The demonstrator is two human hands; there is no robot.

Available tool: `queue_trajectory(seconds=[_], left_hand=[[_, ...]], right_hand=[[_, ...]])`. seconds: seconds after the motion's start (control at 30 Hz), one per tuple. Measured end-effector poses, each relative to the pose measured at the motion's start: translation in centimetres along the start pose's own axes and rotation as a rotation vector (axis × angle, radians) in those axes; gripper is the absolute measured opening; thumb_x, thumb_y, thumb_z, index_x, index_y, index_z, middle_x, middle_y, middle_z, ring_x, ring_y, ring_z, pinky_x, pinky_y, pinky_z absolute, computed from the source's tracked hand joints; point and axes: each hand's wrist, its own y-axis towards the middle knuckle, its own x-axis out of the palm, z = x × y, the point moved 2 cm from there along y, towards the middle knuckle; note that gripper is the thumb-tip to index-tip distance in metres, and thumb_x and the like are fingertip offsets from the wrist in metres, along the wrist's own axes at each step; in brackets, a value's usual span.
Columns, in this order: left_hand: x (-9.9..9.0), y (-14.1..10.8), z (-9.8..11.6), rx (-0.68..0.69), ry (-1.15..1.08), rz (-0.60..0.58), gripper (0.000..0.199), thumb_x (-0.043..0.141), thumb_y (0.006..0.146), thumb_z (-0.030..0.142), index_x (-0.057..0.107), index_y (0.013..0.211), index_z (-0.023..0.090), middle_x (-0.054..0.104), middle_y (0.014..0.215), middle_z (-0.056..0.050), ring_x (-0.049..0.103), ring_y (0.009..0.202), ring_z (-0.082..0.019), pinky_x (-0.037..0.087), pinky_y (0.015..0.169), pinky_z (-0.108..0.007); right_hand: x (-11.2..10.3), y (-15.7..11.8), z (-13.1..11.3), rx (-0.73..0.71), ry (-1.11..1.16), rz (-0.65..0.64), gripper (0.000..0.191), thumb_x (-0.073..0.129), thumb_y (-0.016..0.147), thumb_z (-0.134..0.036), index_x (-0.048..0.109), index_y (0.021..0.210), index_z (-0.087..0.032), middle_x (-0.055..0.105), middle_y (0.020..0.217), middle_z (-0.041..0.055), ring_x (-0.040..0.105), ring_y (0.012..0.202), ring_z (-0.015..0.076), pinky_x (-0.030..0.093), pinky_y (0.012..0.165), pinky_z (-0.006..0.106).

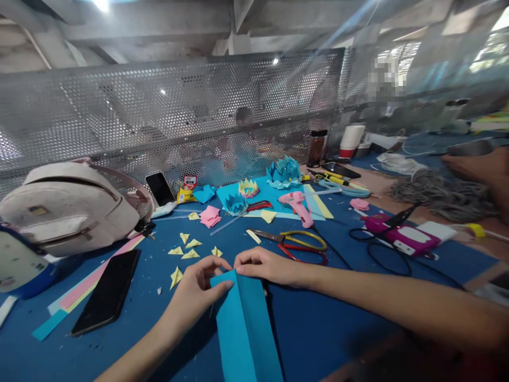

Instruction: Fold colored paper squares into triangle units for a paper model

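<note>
A long strip of blue paper (248, 329), creased lengthwise down its middle, runs from my fingers toward the near edge of the view. At its far left corner my left hand (201, 281) grips it, thumb on top. My right hand (254, 265) pinches the far edge just beside, close to the crease. Small folded yellow paper pieces (191, 254) lie beyond my left hand. Past my right hand rests a pair of scissors (294, 240) with one yellow and one red handle, blades pointing left.
A pink glue gun (296, 206) and blue paper flowers (284, 172) stand farther back. To the left are a black phone (107, 292), paper strips (85, 281) and a white backpack (71, 207). A purple power strip (401, 233) with cables sits right. A perforated metal screen (178, 116) closes the back.
</note>
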Motion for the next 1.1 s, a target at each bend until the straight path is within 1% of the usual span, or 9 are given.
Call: queue_trajectory(seconds=[0.13,0.3,0.43,0.57,0.77,0.93,1.03,1.1], left_hand=[[0.6,-0.2,0.0,-0.020,-0.008,0.008,0.048,0.087,0.067,0.053,0.069,0.089,0.014,0.058,0.072,0.000,0.048,0.065,-0.011,0.036,0.059,-0.020],[1.0,-0.3,0.0,-0.081,-0.026,0.025,0.049,0.090,0.060,0.054,0.069,0.081,0.014,0.057,0.062,0.001,0.046,0.057,-0.010,0.034,0.056,-0.020],[1.0,-0.5,0.0,-0.103,-0.034,0.031,0.047,0.091,0.059,0.052,0.070,0.078,0.015,0.057,0.059,0.001,0.046,0.056,-0.010,0.034,0.055,-0.020],[1.0,-0.4,-0.1,-0.112,-0.048,0.038,0.048,0.092,0.057,0.053,0.070,0.077,0.015,0.057,0.058,0.002,0.045,0.055,-0.009,0.034,0.055,-0.020],[1.0,-0.4,-0.4,-0.121,-0.066,0.040,0.049,0.092,0.056,0.053,0.069,0.075,0.015,0.057,0.058,0.002,0.045,0.056,-0.009,0.033,0.055,-0.020],[1.2,-0.3,-0.2,-0.144,-0.082,0.015,0.051,0.093,0.054,0.053,0.069,0.077,0.015,0.054,0.056,0.004,0.044,0.054,-0.008,0.033,0.055,-0.020],[1.1,-0.3,-0.2,-0.181,-0.088,-0.019,0.053,0.094,0.051,0.054,0.068,0.077,0.015,0.055,0.057,0.004,0.045,0.052,-0.008,0.034,0.053,-0.020],[0.9,-0.2,-0.3,-0.207,-0.077,-0.037,0.053,0.095,0.049,0.054,0.068,0.072,0.015,0.059,0.058,0.002,0.048,0.052,-0.009,0.036,0.053,-0.021]], right_hand=[[0.0,0.0,0.2,-0.036,-0.105,-0.012,0.047,0.063,0.087,-0.061,0.058,0.082,-0.015,0.045,0.064,-0.0052,0.042,0.052,0.0071,0.032,0.045,0.018],[0.1,-0.3,-0.2,-0.103,-0.225,-0.004,0.037,0.062,0.091,-0.050,0.061,0.081,-0.014,0.044,0.065,-0.0044,0.037,0.058,0.0082,0.027,0.051,0.020],[0.4,-0.4,-0.7,-0.152,-0.273,0.011,0.029,0.061,0.090,-0.040,0.061,0.079,-0.013,0.046,0.068,-0.0037,0.037,0.062,0.0087,0.028,0.057,0.022],[0.4,-0.5,-0.7,-0.175,-0.293,0.010,0.025,0.060,0.090,-0.036,0.060,0.078,-0.013,0.047,0.068,-0.0038,0.037,0.062,0.0086,0.029,0.058,0.022],[0.3,-0.5,-0.6,-0.165,-0.301,0.013,0.026,0.060,0.089,-0.036,0.061,0.078,-0.013,0.046,0.066,-0.0041,0.037,0.060,0.0085,0.027,0.057,0.022],[0.4,-0.5,-0.6,-0.139,-0.272,0.017,0.029,0.062,0.089,-0.040,0.062,0.078,-0.013,0.045,0.065,-0.0048,0.035,0.059,0.0080,0.027,0.057,0.022],[0.3,-0.4,-0.4,-0.109,-0.235,0.039,0.034,0.063,0.088,-0.046,0.062,0.078,-0.013,0.048,0.067,-0.0037,0.038,0.061,0.0083,0.028,0.056,0.021],[0.1,-0.2,-0.2,-0.080,-0.202,0.057,0.037,0.067,0.086,-0.049,0.063,0.078,-0.013,0.053,0.069,-0.0026,0.042,0.063,0.0085,0.030,0.057,0.020]])
